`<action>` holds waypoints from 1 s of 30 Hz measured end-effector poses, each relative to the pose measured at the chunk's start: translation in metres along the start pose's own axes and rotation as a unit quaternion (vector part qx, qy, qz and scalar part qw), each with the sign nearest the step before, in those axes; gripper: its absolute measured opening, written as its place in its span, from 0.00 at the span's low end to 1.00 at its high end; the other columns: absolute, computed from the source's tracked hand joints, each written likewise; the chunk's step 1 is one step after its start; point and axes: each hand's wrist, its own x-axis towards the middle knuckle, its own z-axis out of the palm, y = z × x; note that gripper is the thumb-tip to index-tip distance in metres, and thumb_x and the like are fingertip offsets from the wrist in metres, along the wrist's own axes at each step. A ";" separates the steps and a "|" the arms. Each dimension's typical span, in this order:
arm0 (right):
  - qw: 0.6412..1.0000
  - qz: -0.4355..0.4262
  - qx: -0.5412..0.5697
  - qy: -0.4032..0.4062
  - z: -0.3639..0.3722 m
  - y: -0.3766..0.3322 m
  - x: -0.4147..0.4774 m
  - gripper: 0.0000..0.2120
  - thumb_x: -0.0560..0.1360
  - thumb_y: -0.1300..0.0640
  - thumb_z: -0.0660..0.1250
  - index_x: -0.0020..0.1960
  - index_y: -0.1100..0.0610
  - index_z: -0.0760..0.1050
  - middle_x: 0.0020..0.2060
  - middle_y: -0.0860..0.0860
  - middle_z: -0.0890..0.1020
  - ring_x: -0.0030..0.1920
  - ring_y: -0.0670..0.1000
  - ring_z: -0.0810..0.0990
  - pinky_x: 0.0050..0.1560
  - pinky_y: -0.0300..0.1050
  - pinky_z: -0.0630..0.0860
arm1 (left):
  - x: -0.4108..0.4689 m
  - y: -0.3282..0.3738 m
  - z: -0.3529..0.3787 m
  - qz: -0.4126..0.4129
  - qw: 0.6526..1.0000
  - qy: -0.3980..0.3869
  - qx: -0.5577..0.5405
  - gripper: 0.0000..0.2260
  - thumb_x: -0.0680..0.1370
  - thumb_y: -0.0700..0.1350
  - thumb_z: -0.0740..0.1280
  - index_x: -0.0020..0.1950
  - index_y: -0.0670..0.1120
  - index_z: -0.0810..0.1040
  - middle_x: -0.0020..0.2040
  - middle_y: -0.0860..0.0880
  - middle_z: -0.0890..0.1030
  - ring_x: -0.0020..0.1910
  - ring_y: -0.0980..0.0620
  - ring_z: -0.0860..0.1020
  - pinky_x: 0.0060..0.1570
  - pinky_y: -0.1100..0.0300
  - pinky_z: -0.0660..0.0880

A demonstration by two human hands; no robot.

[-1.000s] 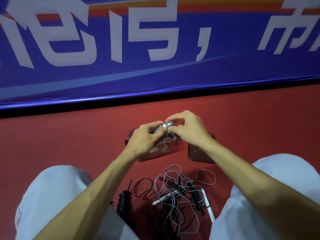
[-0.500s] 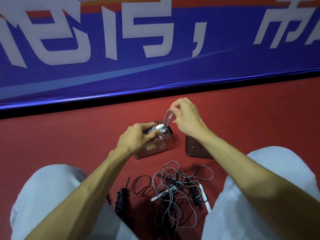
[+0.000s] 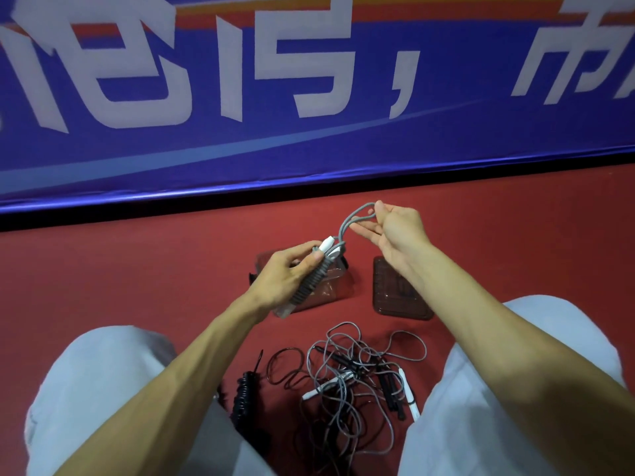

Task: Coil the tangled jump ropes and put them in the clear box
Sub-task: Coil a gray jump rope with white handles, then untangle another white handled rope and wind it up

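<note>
My left hand [image 3: 287, 269] grips a grey jump rope [image 3: 314, 274] wound tightly around its white handles, held above the clear box [image 3: 335, 290]. From the bundle's top a loose grey loop rises to the right, and my right hand [image 3: 395, 226] pinches its end between thumb and fingers, up and right of the bundle. The clear box stands open on the red floor, partly hidden by my left hand. A tangled pile of grey and black ropes [image 3: 347, 376] with white and black handles lies between my knees. A coiled black rope [image 3: 244, 395] lies by my left leg.
The box's lid [image 3: 400, 292] lies flat on the red floor to the right of the box. A blue banner wall [image 3: 309, 132] with white characters runs across the back. My knees [image 3: 103, 389] in light trousers flank the rope pile.
My right hand has pulled the rope's loose end up and to the right, away from the bundle. My left hand stays over the box, still holding the wound rope.
</note>
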 end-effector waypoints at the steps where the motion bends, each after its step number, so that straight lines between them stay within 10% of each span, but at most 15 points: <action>1: 1.000 0.017 0.019 0.004 0.001 0.002 0.001 0.08 0.82 0.64 0.57 0.46 0.64 0.69 0.41 0.59 0.75 0.37 0.54 0.81 0.40 0.47 0.82 | -0.002 -0.001 0.000 -0.010 1.000 -0.014 0.000 0.12 0.81 0.45 0.63 0.63 0.56 0.76 0.47 0.59 0.80 0.40 0.66 0.76 0.43 0.71 0.73; 7: 0.998 0.065 0.000 -0.009 0.016 0.032 0.007 0.06 0.82 0.66 0.57 0.46 0.64 0.68 0.41 0.58 0.72 0.39 0.58 0.81 0.44 0.52 0.79 | -0.012 -0.029 -0.017 -0.124 0.989 -0.052 0.062 0.25 0.79 0.40 0.68 0.75 0.49 0.65 0.56 0.55 0.78 0.46 0.65 0.77 0.53 0.65 0.74; 10: 0.992 0.087 -0.077 -0.049 0.026 0.056 0.010 0.06 0.81 0.66 0.58 0.45 0.63 0.69 0.39 0.58 0.73 0.39 0.58 0.81 0.48 0.54 0.79 | -0.021 -0.051 -0.030 -0.210 0.974 -0.035 0.084 0.11 0.79 0.41 0.68 0.59 0.42 0.73 0.51 0.44 0.79 0.48 0.50 0.78 0.54 0.50 0.77; 18: 0.949 0.117 -0.273 -0.104 0.053 0.153 0.030 0.08 0.78 0.66 0.61 0.41 0.58 0.72 0.40 0.57 0.77 0.41 0.55 0.80 0.48 0.55 0.82 | -0.045 -0.145 -0.046 -0.335 0.940 0.037 0.060 0.09 0.76 0.43 0.72 0.52 0.42 0.75 0.42 0.44 0.80 0.38 0.49 0.78 0.42 0.55 0.78; 30: 0.719 0.152 -0.594 -0.327 0.014 0.301 0.050 0.10 0.73 0.67 0.61 0.38 0.56 0.77 0.39 0.59 0.85 0.35 0.55 0.83 0.37 0.46 0.82 | -0.090 -0.284 -0.057 -0.469 0.855 0.136 0.177 0.13 0.77 0.48 0.69 0.52 0.37 0.82 0.48 0.38 0.83 0.49 0.42 0.81 0.47 0.52 0.74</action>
